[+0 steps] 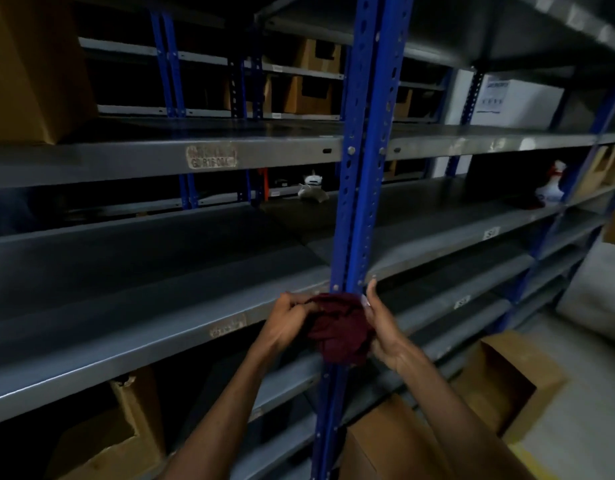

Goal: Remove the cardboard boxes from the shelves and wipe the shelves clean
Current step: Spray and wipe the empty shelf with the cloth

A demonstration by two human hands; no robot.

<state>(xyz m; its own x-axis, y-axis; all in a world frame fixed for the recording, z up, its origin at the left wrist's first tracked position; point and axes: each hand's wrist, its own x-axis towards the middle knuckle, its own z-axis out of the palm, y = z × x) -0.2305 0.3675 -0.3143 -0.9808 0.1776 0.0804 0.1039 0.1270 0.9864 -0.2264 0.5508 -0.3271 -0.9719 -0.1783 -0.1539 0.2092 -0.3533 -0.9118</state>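
Here, maroon cloth bunched between left hand, right hand

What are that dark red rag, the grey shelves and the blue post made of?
Rag: soft cloth, probably cotton; it bunches and folds between both hands.
Shelves: likely painted sheet steel, with a dull sheen and slotted edges.
Post: blue-painted metal, punched with holes and bolted.

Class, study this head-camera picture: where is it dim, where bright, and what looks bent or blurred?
Head view: dim overall, with deep shadow inside the shelves; brightest at the white wall and the floor on the right. The wide lens bows the shelf edges and tilts the blue post. The hands holding the dark red cloth look slightly soft.
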